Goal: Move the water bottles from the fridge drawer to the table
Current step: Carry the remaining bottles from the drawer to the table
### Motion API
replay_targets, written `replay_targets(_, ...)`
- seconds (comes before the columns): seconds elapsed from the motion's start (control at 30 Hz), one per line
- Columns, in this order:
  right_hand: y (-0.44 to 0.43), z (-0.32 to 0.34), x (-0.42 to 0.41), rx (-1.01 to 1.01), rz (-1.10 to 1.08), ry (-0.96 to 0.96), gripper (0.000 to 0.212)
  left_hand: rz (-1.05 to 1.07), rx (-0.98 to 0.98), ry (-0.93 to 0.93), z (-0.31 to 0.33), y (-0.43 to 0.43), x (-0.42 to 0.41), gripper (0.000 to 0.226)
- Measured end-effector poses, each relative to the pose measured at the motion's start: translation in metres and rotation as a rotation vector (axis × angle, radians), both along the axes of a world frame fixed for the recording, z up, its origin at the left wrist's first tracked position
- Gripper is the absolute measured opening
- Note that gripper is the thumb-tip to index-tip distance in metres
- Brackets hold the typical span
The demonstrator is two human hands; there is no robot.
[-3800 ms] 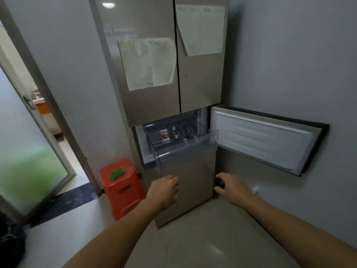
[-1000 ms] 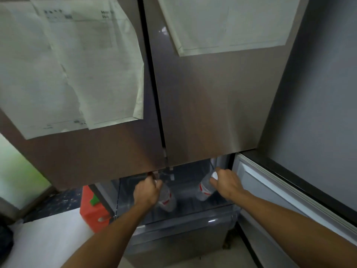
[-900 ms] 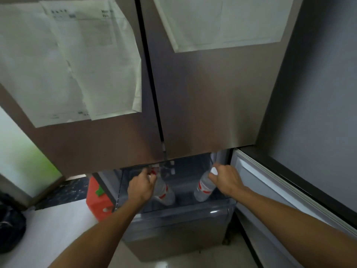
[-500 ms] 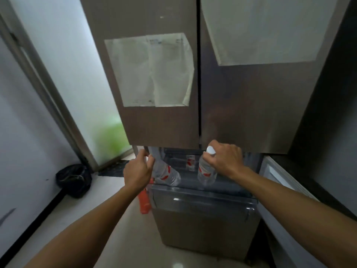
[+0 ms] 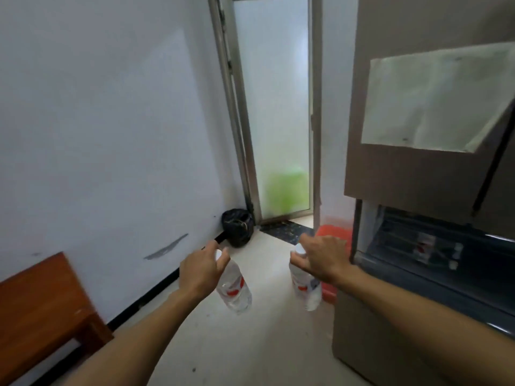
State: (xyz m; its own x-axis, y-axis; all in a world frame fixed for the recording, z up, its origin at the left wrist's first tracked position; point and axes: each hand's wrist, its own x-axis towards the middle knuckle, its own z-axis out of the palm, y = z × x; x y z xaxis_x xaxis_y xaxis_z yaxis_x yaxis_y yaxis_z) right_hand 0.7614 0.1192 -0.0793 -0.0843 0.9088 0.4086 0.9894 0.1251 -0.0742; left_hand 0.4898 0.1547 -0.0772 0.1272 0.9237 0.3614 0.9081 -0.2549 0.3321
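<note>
soft daylight; motion blur; warped edges

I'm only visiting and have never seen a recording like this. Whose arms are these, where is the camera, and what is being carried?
There is no machine here. These are a person's two bare arms, filmed by one wide-angle camera worn on the head, looking forward and down. The left hand grips a clear water bottle by its neck, and the right hand grips a second bottle the same way. Both bottles hang above the floor. On the right stands the fridge with its drawer pulled open. There seem to be more bottles inside, though that part is blurred. At the lower left is the corner of a brown wooden table, probably where the bottles are headed.
</note>
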Motion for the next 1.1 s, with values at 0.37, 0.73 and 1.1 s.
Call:
replay_targets(0.37,0.044,-0.032,-0.331,-0.116,0.393,0.027,0.036,0.385,-0.067,0.119,-0.023,-0.067,-0.324,0.027)
replay_targets(0.73,0.113,-0.051,-0.585,-0.163,0.766,-0.049,0.049,0.749,-0.159,0.105,-0.041,-0.090,-0.528,0.028)
replay_targets(1.1,0.185,-0.053,-0.794,-0.267,1.036,-0.128,0.036,1.041,-0.205,-0.013,-0.047,-0.076,-0.696,0.022)
